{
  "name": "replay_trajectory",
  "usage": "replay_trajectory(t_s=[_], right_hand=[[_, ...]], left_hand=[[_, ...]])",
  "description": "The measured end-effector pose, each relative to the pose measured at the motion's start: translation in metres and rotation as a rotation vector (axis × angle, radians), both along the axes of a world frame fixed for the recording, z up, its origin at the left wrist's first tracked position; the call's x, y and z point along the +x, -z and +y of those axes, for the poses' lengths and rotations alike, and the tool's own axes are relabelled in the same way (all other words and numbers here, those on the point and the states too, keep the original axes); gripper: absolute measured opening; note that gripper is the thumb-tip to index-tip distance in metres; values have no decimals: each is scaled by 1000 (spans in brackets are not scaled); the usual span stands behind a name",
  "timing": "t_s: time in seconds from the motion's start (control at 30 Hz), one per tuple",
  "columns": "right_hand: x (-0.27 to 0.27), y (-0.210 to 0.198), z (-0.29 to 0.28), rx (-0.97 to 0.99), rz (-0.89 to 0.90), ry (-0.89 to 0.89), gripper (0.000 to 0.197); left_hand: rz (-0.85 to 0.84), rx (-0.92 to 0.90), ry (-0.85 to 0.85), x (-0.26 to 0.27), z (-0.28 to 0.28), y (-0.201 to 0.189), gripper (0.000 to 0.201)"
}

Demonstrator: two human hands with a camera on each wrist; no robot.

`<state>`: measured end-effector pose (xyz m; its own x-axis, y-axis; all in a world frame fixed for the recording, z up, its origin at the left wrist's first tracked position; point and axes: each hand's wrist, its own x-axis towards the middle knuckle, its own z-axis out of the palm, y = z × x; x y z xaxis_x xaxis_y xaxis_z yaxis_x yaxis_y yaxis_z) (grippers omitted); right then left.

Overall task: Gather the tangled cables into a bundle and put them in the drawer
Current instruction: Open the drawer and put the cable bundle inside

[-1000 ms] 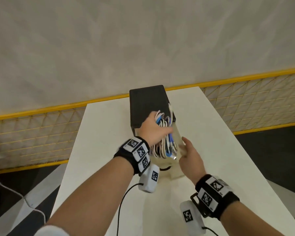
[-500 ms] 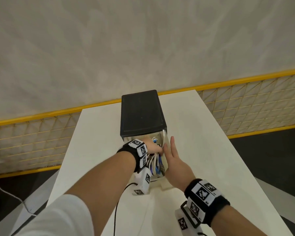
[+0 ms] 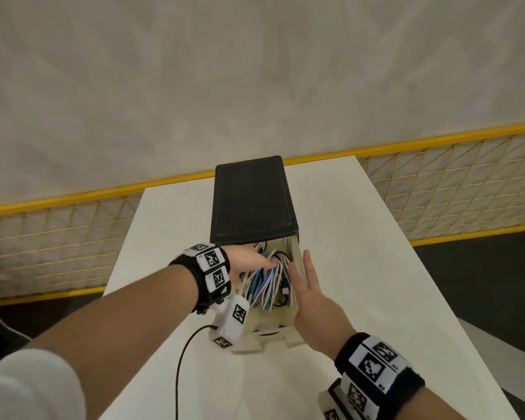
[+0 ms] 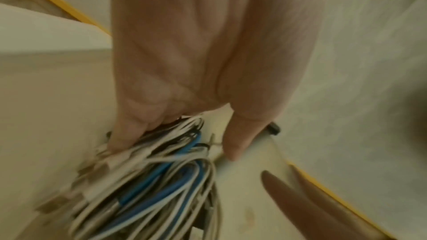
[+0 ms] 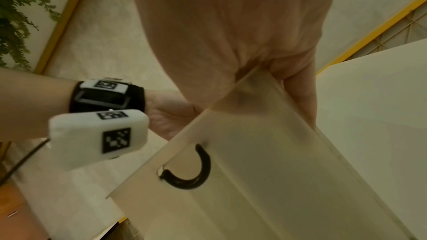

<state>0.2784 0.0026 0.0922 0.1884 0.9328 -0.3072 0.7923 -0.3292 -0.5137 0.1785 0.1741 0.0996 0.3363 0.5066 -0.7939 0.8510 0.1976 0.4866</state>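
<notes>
A bundle of white, blue and black cables [image 3: 269, 283] lies inside the pulled-out cream drawer [image 3: 270, 322] of a black-topped drawer unit [image 3: 252, 201]. My left hand [image 3: 250, 263] reaches into the drawer, fingers [image 4: 122, 134] pressing on top of the cables [image 4: 150, 189], thumb off them. My right hand [image 3: 304, 277] straddles the drawer's right wall, thumb inside and straight fingers [image 5: 300, 101] along the outside. The drawer front [image 5: 254, 171] carries a black curved handle [image 5: 196, 172].
The unit stands on a white table [image 3: 361, 268] with bare surface on both sides. A yellow mesh fence [image 3: 452, 183] runs behind the table's far edge. A black wire [image 3: 182, 359] trails from my left wrist camera over the table.
My left hand has carried the bundle down from above the drawer into it. My right hand shifted from the drawer's front corner to its right wall.
</notes>
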Motion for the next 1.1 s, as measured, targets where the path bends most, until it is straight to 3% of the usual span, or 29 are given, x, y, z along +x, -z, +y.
replay_trajectory(t_s=[0.07,0.17,0.23,0.3,0.4,0.5,0.57,0.63,0.73,0.87,0.97,1.1], right_hand=[[0,1,1,6,1,-5,92],[0,2,1,15,-10,-9,92],[0,2,0,21,-22,-15,89],[0,2,-1,22,-31,-15,88],[0,2,-1,26,-42,-19,87],[1,7,0,37,-53,-28,89],[2,9,0,38,-43,-26,89],[3,7,0,37,-18,-23,87],[2,6,-3,115,82,-11,73],[-1,2,-22,341,61,-112,45],[-4,0,-28,288,-85,-334,33],[-5,-11,-13,316,-126,-350,26]], left_hand=[[43,75,110,-3,-4,-7,45],[167,302,367,-3,-4,-15,24],[214,364,423,-1,-4,-20,31],[234,316,399,1,-5,-19,38],[52,90,175,5,-9,-10,20],[-36,73,99,4,-4,-8,18],[-34,62,127,1,-2,-14,29],[8,76,269,-5,-1,-22,33],[17,222,400,-15,-1,-42,31],[-286,586,196,-29,-2,-68,19],[-189,873,246,-45,6,-65,25],[-34,741,390,-58,9,-57,46]])
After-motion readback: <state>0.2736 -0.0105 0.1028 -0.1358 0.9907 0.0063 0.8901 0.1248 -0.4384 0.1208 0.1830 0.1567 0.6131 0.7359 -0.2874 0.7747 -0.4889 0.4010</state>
